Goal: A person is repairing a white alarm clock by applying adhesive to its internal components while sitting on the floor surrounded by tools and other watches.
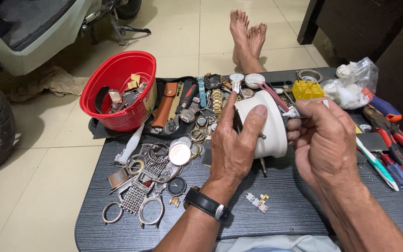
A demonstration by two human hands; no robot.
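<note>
- Your left hand (233, 140) is clamped on a white round container (267, 122) — thumb over its upper rim, fingers wrapped behind — and holds it tilted just above the dark worktop (295, 205).
- Your right hand (322, 135) is closed in a pinch on a small metal piece (291, 112) at the container's right edge; what exactly that piece is, you cannot tell from here.
- The step in hand looks like fine work at the container's rim, with one hand steadying and the other doing the delicate part.
- The next move likely calls for a firm left grip and a small, controlled motion of the right fingertips, since the piece is tiny and easy to drop.
- To the left lie loose watch cases, rings and a mesh bracelet (135, 196), with a red bowl (117, 88) of parts beyond them.
- To the right sit a yellow block (308, 88), a plastic bag (353, 84) and red-handled pliers (397, 140).
- A small bracelet link (257, 201) lies alone on the worktop, near your left wrist.
</note>
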